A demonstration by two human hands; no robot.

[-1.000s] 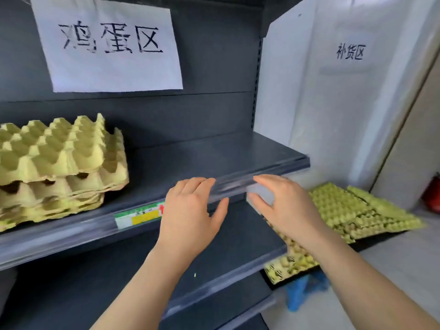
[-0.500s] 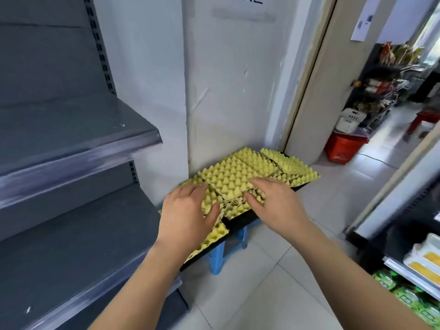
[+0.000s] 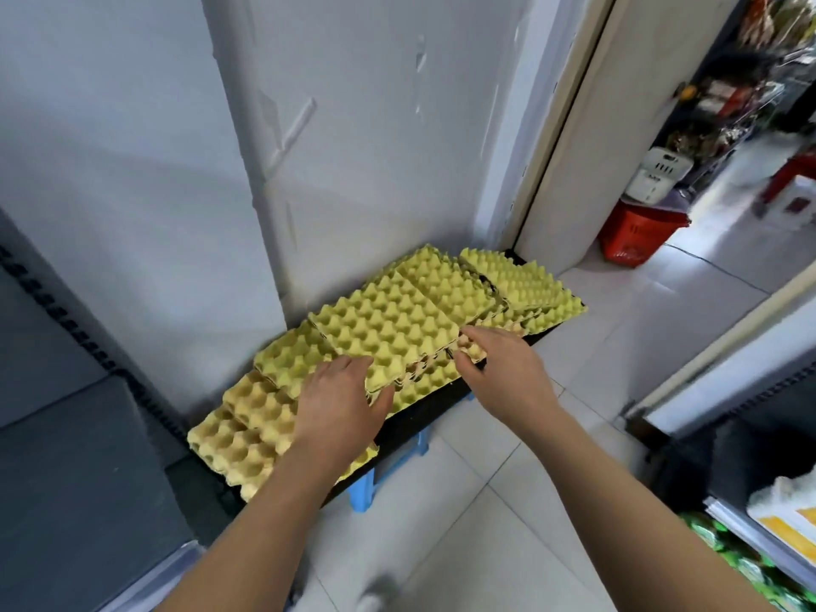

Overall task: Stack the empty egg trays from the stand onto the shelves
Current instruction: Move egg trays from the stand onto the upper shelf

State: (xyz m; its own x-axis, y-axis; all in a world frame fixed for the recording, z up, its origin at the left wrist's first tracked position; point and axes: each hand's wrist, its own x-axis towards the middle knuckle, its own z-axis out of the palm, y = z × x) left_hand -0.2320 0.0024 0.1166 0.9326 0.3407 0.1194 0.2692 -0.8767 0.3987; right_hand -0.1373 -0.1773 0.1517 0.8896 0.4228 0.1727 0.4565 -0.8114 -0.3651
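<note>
1. The egg trays [image 3: 521, 284] lie in a loose, overlapping heap on the black stand [image 3: 424, 406] in the middle of the frame, against the white wall. The top tray [image 3: 388, 329] sits bumps-up and skewed across those below it
2. Your left hand [image 3: 340, 404] has that tray's near left corner, with the fingers curled over the top and the thumb tucked under the edge in a firm pinch
3. Your right hand [image 3: 508, 373] is at the near right corner with its fingers curled onto the edge. It looks like a grip on the same tray, but I cannot tell how many layers it has caught
4. These trays nest, so the one below may cling. Tip the near edge up first and let any stuck tray drop away before you lift clear
5. The pulp is probably soft, so pinch lightly at the rim and keep both hands level to avoid bending the tray
6. The stand rests on a blue stool [image 3: 375, 483] and may shift easily, so lift upward rather than dragging the tray toward you
7. The grey shelf [image 3: 66, 479] is at the lower left of the frame, so carry the tray there flat
</note>
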